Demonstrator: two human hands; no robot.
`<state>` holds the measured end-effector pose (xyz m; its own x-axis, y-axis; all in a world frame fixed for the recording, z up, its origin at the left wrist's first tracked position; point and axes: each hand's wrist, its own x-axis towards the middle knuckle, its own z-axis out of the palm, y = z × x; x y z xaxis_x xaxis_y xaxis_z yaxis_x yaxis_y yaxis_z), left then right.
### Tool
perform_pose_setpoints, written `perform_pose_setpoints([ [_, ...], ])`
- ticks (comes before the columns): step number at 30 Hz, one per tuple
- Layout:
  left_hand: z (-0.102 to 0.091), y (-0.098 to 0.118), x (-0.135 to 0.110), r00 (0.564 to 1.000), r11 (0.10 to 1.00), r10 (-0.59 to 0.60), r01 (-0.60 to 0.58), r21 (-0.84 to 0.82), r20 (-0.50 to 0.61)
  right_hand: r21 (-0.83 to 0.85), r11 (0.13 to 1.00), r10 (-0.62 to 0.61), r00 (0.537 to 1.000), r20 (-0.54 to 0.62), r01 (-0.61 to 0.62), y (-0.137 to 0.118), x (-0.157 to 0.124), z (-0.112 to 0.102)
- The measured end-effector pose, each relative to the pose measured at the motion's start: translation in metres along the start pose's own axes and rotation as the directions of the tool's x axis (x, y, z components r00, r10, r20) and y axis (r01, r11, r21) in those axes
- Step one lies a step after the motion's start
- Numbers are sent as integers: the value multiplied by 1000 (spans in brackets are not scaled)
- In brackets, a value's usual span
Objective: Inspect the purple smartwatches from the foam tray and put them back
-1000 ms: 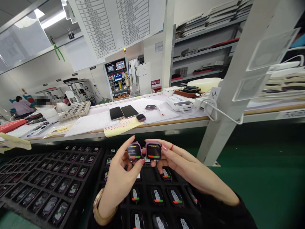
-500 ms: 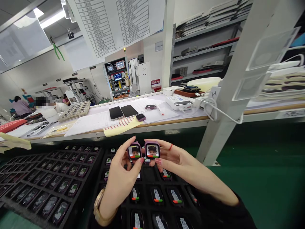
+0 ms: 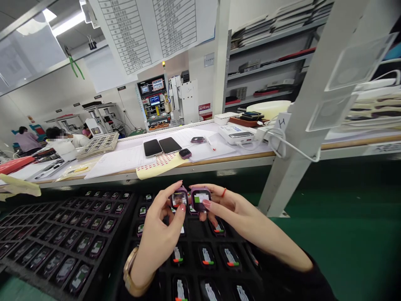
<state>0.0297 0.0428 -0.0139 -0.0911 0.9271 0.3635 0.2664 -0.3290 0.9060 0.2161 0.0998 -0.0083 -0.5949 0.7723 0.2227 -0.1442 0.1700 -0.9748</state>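
My left hand (image 3: 161, 228) holds a small purple smartwatch body (image 3: 179, 198) between thumb and fingers, its lit screen showing a camera picture. Right beside it, my right hand (image 3: 230, 211) holds a second purple smartwatch body (image 3: 200, 198) whose screen shows a green and white display, with my thumb on the screen's edge. Both watches are raised side by side, nearly touching, above a black compartment tray (image 3: 191, 234) filled with more lit watch bodies. A second black tray (image 3: 59, 238) of watches lies to the left.
Behind the trays runs a white workbench (image 3: 219, 161) with two dark phones (image 3: 161, 147), another purple watch (image 3: 185, 154), papers and a sticker sheet. A slanted white frame post (image 3: 300, 125) stands at right. Green matting (image 3: 344, 234) covers the surface there. People work far left.
Both watches sank slightly and the screens changed: from red and green bars to a camera picture, then the right one switched to a green and white display. My thumbs shifted on the screens.
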Motion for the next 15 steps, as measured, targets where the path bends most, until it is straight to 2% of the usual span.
perform_pose_setpoints([
  [7,0,-1,1,1000,998,-13,13,-55,7,11,1000,-26,999,-18,27,8,3,0],
  [15,-1,1,1,997,994,-27,34,-102,70,4,1000,-11,1000,-1,11,-1,-1,1],
])
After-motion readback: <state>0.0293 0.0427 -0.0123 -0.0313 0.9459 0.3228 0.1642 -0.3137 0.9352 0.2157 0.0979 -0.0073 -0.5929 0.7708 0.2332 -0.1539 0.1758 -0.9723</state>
